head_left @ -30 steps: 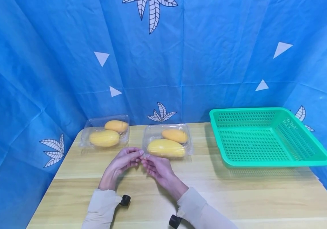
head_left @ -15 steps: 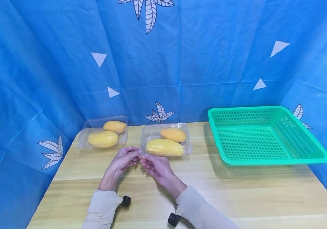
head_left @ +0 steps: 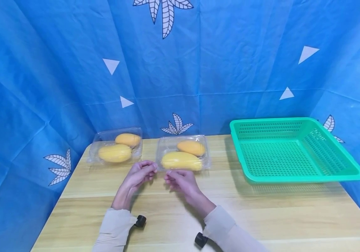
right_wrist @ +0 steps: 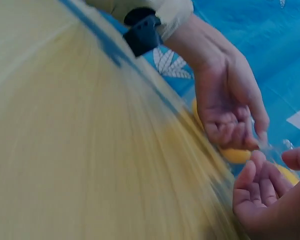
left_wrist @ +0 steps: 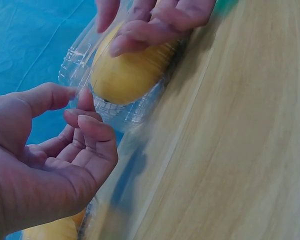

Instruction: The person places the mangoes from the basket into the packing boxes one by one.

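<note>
A clear plastic clamshell box (head_left: 159, 148) stands in the middle of the table's far part. Inside lie a long yellow fruit (head_left: 181, 161) and a smaller orange-yellow, mango-like fruit (head_left: 191, 148). My left hand (head_left: 139, 176) pinches the box's front left edge between thumb and forefinger; the left wrist view shows clear plastic (left_wrist: 80, 80) at those fingertips. Just in front of the box is my right hand (head_left: 184, 183). Its thumb and loosely bent fingers are apart in the right wrist view, with nothing seen between them. Whether its fingertips touch the box edge is unclear.
A second clear box (head_left: 93, 148) with two similar fruits stands at the back left. A green plastic basket (head_left: 280, 159) sits at the back right of the wooden table (head_left: 261, 213). Blue patterned cloth (head_left: 230, 63) hangs behind and at the sides.
My right hand has moved away to the right from the left hand's fingertips, and its thumb and fingers have parted. The left hand stays at the box's corner.
</note>
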Available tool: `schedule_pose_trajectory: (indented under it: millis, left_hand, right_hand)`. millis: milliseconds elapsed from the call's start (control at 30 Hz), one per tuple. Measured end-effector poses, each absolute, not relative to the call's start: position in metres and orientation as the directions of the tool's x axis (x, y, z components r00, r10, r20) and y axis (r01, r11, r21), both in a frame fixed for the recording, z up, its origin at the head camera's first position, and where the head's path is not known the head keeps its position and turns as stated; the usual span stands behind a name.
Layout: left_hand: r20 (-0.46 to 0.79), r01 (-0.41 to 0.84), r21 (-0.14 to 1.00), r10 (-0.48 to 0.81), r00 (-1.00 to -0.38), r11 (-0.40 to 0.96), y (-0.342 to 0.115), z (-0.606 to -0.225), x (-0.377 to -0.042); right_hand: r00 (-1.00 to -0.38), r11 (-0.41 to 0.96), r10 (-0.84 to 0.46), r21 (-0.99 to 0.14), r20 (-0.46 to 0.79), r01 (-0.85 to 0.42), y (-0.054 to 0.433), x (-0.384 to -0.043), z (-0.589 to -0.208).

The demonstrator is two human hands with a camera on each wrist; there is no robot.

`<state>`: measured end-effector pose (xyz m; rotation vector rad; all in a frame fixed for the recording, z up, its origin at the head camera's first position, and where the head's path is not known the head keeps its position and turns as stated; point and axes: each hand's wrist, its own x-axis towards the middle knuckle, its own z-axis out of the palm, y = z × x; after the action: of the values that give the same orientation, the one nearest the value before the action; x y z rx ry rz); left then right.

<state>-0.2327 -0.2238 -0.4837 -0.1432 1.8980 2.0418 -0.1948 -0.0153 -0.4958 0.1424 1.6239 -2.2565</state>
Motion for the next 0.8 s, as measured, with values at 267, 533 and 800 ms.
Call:
schedule_pose_trajectory:
  millis: [267, 533, 800]
  left_hand:
    - [-0.301, -0.311, 0.95, 0.17, -0.938, -0.035, -0.223, -0.483, -0.233]
    - [-0.297, -0.31, 0.95, 0.184, -0.937, -0.044, -0.225, -0.484, -0.233]
    - [-0.292, -0.308, 0.95, 0.205, -0.934, -0.049, -0.226, -0.484, -0.232]
  right_hand:
    - [-0.922, 0.025, -0.326, -0.977, -0.207, 0.21, 0.016, -0.198, -0.491]
    - [-0.907, 0.304, -0.421, -0.947, -0.034, -0.106, 0.047, -0.203, -0.462]
    - [-0.869, 0.439, -0.494, -0.858, 0.016, -0.265, 0.077, -0.202, -0.433]
